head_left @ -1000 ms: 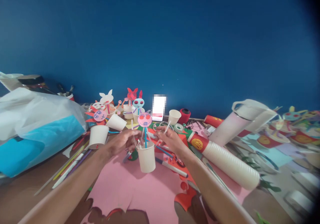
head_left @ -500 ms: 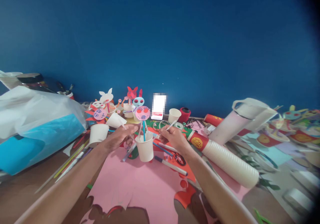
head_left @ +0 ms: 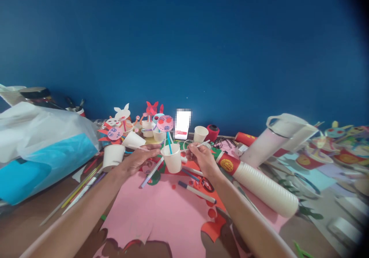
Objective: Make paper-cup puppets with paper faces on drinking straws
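A white paper cup (head_left: 172, 163) hangs between my hands, above the pink paper (head_left: 167, 204). From it rises a blue straw (head_left: 169, 143) topped by a pink paper face (head_left: 165, 123) with red eyes. A pale straw sticks out on each side of the cup. My left hand (head_left: 143, 158) is closed on the left straw (head_left: 135, 148), beside the cup's rim. On the other side, my right hand (head_left: 198, 155) pinches the right straw (head_left: 203, 143).
Other cups with paper figures (head_left: 114, 134) stand behind on the left. A stack of cups (head_left: 259, 185) lies at the right near a white pitcher (head_left: 268, 143). A marker (head_left: 197, 192) and scissors (head_left: 206, 183) lie in front. A lit phone (head_left: 182, 123) stands behind.
The cup has moved up and slightly right, off the pink paper, and its figure leans left. The side straws now point more sideways, and both hands have shifted slightly.
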The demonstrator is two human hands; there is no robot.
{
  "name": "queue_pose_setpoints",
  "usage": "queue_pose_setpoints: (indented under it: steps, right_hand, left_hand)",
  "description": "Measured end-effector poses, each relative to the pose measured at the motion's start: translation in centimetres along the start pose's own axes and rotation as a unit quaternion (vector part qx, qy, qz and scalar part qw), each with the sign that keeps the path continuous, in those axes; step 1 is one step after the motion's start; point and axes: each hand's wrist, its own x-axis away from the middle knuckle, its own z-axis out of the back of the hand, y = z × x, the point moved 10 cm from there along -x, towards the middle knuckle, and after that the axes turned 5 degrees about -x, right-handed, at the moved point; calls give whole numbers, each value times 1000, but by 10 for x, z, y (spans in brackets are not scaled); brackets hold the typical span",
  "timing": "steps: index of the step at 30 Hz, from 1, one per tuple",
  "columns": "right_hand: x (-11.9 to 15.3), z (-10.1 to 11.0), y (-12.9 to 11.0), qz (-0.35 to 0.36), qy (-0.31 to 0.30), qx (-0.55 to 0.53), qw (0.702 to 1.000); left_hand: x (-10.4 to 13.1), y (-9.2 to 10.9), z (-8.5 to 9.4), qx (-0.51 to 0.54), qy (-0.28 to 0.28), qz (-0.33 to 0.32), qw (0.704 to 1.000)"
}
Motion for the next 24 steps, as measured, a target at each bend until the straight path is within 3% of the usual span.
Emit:
queue_pose_setpoints:
  steps: [8,14,19,24]
  right_hand:
    - [4,-3,1,2,10,-43,999]
    - [6,-13,4,-4,-17,-55,998]
    - [10,-23,21,-47,-42,-54,997]
    - [13,-28,36,-70,-52,-21,996]
  left_hand:
    - [10,4,-36,-1,-94,-50,994]
    - [7,-2,-36,18,-94,-58,994]
    - [6,4,-25,-2,-64,-74,995]
    - [10,12,-28,-14,-80,-73,994]
